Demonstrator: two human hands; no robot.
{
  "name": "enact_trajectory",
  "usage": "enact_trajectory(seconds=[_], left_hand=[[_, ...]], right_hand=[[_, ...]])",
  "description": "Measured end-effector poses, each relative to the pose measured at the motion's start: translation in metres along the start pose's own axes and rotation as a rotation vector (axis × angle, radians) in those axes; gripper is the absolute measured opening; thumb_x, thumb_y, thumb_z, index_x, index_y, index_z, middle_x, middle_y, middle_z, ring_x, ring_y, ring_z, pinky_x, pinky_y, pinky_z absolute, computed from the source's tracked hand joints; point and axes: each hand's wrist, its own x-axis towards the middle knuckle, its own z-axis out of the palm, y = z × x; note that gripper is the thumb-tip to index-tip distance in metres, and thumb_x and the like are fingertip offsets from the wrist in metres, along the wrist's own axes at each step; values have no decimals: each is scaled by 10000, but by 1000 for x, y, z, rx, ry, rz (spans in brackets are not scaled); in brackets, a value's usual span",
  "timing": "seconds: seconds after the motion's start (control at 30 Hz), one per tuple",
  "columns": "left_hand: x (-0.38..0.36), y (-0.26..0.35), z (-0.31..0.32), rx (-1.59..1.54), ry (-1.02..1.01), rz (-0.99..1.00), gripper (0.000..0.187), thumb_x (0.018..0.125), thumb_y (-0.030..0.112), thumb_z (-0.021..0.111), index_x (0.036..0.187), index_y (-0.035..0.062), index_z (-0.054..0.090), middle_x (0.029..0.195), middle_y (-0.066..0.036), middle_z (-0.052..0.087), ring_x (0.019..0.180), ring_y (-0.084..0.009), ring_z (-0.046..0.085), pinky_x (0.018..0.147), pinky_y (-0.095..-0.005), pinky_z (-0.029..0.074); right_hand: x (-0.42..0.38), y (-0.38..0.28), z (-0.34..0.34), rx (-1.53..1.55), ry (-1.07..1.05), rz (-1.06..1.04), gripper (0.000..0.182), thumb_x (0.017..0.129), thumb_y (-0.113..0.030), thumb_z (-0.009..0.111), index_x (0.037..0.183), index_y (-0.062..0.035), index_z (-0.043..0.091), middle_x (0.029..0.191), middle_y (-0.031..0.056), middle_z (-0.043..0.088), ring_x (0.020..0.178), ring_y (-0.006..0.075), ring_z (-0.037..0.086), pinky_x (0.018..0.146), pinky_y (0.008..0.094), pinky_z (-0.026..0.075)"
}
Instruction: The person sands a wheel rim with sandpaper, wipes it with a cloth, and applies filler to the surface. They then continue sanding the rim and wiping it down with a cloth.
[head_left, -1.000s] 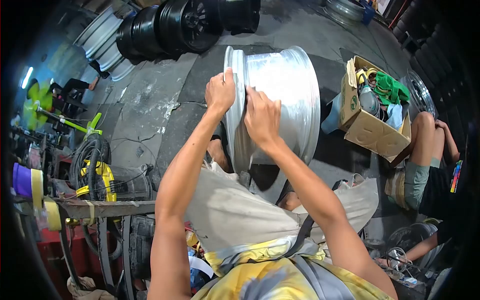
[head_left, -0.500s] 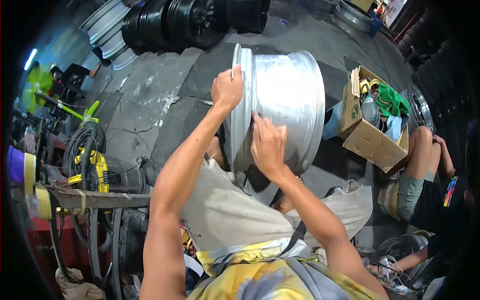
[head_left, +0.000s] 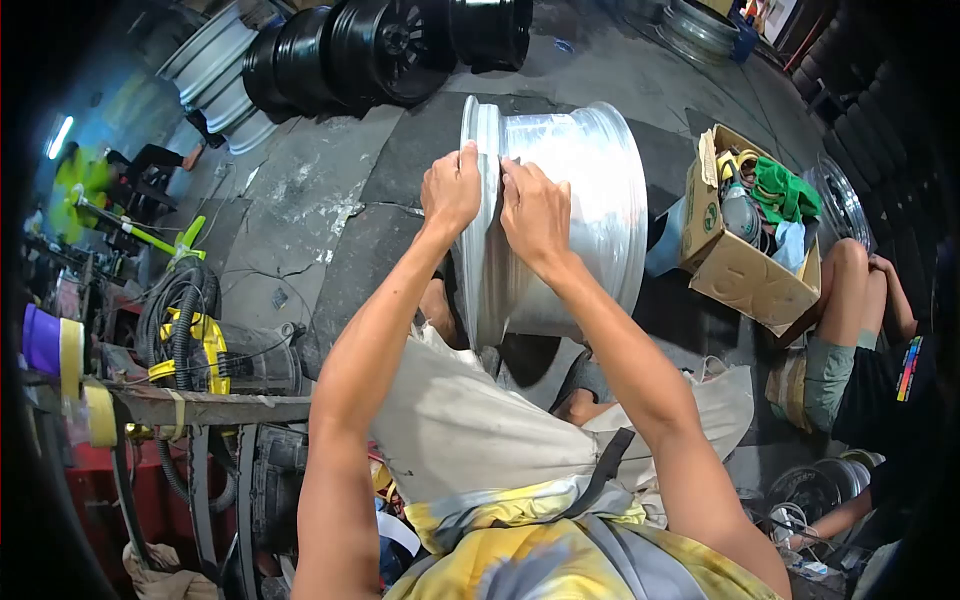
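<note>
A shiny silver wheel rim (head_left: 590, 220) stands on its edge on the floor in front of my legs, its barrel turned to the right. My left hand (head_left: 453, 190) grips the rim's left flange, fingers curled over its edge. On the barrel, just right of that flange, lies my right hand (head_left: 536, 212), with fingers bent and fingertips pressed together near the groove. Whether something small is between the right fingertips cannot be made out.
A cardboard box (head_left: 752, 280) with tools and a green cloth stands at the right, near a seated person's legs (head_left: 838, 310). Black rims (head_left: 390, 45) line the back. A metal frame (head_left: 210, 408), hoses and a green fan (head_left: 85, 190) are at the left.
My right hand has moved up along the barrel, closer to my left hand. The rim has shifted slightly left in view. My left hand still holds the flange.
</note>
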Motion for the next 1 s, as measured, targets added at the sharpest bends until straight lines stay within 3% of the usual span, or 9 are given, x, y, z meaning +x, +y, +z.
enact_trajectory(seconds=[0.17, 0.37, 0.43, 0.57, 0.63, 0.7, 0.77, 0.97, 1.0], left_hand=[[5, -6, 5, -60, 10, -33, 651, 1039, 481, 362, 900, -61, 695, 966, -335, 678, 997, -521, 640, 866, -540, 470], [7, -13, 8, -48, 87, 43, 680, 1051, 477, 333, 859, -78, 677, 899, -345, 663, 946, -513, 649, 869, -532, 468], [9, -7, 3, -33, 29, 28, 684, 1047, 491, 340, 895, -76, 691, 911, -344, 670, 970, -509, 652, 882, -521, 475], [37, -19, 9, 7, -31, -74, 761, 1031, 545, 346, 931, -119, 705, 964, -347, 692, 1016, -475, 673, 909, -516, 476], [59, -29, 13, 69, -32, -53, 778, 1024, 566, 358, 968, -126, 709, 1001, -336, 701, 1051, -449, 674, 915, -509, 469], [67, -20, 12, 77, -44, -82, 798, 1012, 590, 370, 998, -134, 704, 1008, -321, 708, 1056, -416, 677, 914, -483, 471], [77, -19, 16, 40, -31, -99, 809, 1000, 604, 390, 1035, -143, 697, 1027, -303, 715, 1068, -384, 676, 919, -460, 470], [96, -20, 13, 49, -23, -171, 815, 1004, 610, 424, 1203, -150, 640, 1146, -263, 699, 1093, -318, 658, 979, -413, 458], [92, -22, 12, 18, -19, -155, 800, 1011, 597, 429, 1204, -150, 641, 1146, -256, 700, 1086, -310, 660, 975, -405, 460]], right_hand=[[-44, -14, -26, -37, -97, -37, 256, 929, -71, 573, 1161, -17, 667, 892, 136, 647, 809, 303, 636, 756, 455, 383], [39, 15, -1, -233, -42, -213, 282, 932, -113, 553, 1168, -95, 705, 939, 131, 649, 863, 308, 657, 762, 455, 415], [66, 32, -5, -324, 3, -344, 218, 949, -147, 546, 1077, -109, 718, 919, 131, 653, 870, 305, 666, 749, 470, 428], [90, 69, -88, -297, 211, -263, 275, 987, -279, 568, 860, -54, 663, 809, 157, 681, 787, 335, 676, 685, 483, 464], [73, 84, -136, -113, 406, 9, 292, 984, -198, 542, 1122, -7, 714, 1050, 236, 690, 990, 411, 660, 865, 444, 523], [34, 160, -149, -150, 343, 275, 317, 985, -327, 569, 882, -49, 680, 822, 184, 693, 791, 383, 670, 704, 485, 490], [-25, 214, -136, -214, 242, 371, 361, 967, -364, 569, 863, -53, 720, 915, 206, 707, 864, 439, 673, 735, 489, 520], [-183, 303, -40, -489, -559, 536, 311, 955, -358, 588, 1077, -100, 709, 1095, 169, 695, 1026, 348, 689, 918, 523, 485], [-199, 311, -28, -495, -581, 542, 293, 951, -348, 593, 1047, -95, 706, 1062, 169, 694, 1002, 351, 691, 874, 525, 500]])
